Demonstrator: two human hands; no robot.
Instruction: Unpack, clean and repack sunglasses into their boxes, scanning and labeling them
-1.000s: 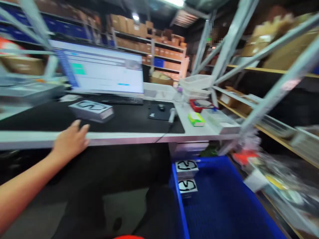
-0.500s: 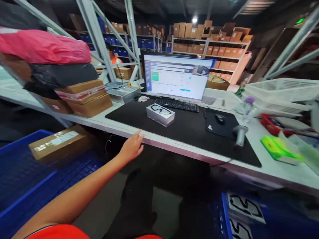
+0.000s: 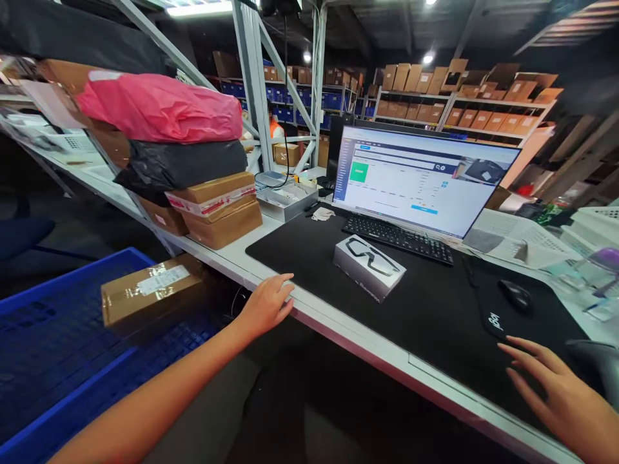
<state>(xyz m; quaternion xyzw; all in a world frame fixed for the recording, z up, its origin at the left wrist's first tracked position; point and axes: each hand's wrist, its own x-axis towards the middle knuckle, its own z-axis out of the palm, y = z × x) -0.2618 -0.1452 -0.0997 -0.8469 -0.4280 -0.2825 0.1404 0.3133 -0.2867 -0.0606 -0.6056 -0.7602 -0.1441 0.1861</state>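
Note:
My left hand (image 3: 267, 304) rests on the front edge of the white desk (image 3: 232, 254), fingers loosely spread, holding nothing. My right hand (image 3: 556, 386) lies flat and open on the black desk mat (image 3: 435, 303) at the lower right, near a black mouse (image 3: 517, 295). Between the hands, a grey box with a glasses outline (image 3: 369, 265) sits on the mat in front of the keyboard (image 3: 397, 237) and the lit monitor (image 3: 420, 177).
Brown cartons (image 3: 217, 207) stacked under a black bag and a pink bag (image 3: 159, 106) stand at the desk's left end. A taped carton (image 3: 147, 290) lies in a blue crate (image 3: 53, 361) lower left. White baskets (image 3: 597, 225) are at the right; shelving with boxes fills the background.
The view has swung left and settled. My right hand has come into view on the mat. My left hand stays on the desk edge. The grey box has not moved.

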